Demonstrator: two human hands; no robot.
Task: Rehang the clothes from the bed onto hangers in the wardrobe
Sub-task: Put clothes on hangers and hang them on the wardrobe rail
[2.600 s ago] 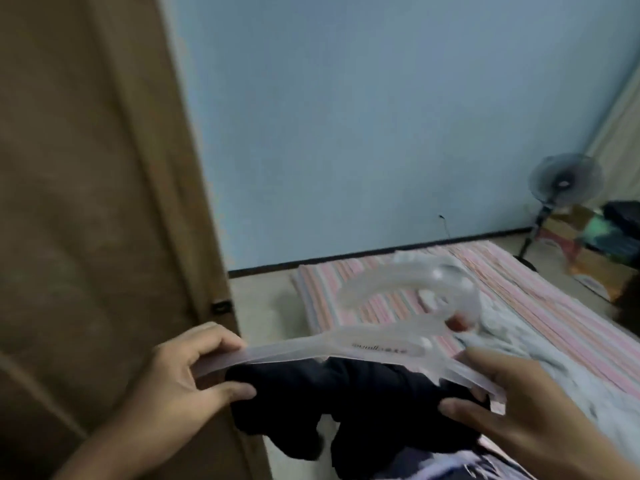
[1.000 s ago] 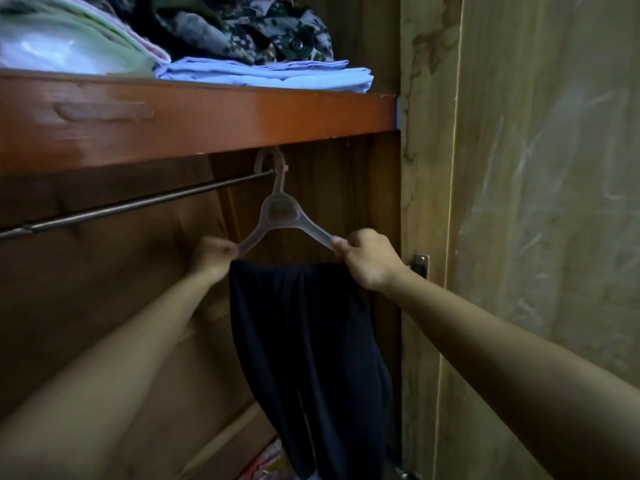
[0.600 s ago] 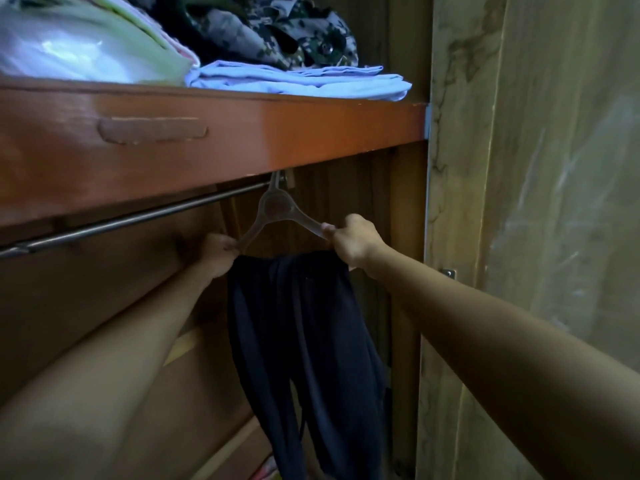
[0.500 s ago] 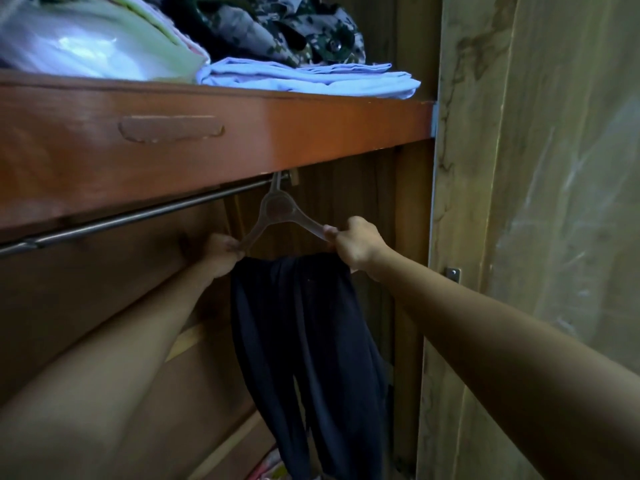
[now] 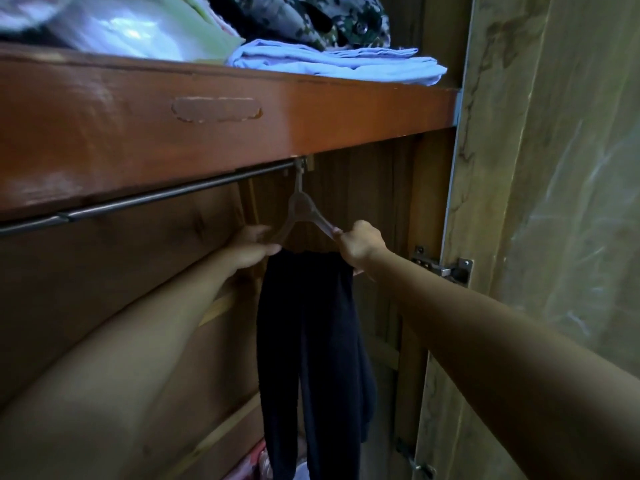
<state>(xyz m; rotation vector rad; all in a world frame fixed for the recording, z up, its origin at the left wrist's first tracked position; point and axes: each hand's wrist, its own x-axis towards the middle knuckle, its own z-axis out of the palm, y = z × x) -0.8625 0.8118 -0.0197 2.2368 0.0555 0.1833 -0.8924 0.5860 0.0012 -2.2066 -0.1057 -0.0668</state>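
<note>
A clear plastic hanger hangs by its hook on the metal wardrobe rail, near the rail's right end. Dark navy trousers are draped over the hanger and fall straight down. My left hand holds the hanger's left arm, fingers curled around its end. My right hand grips the hanger's right arm at the tip. Both arms reach into the wardrobe.
A reddish-brown shelf runs above the rail with folded pale blue cloth, camouflage fabric and a plastic-wrapped bundle on it. The open wardrobe door stands at the right with a hinge.
I turned from the bed to the wardrobe with the hanger and trousers. Over the last second the hanger's hook settled onto the rail; my hands stay on its arms.
</note>
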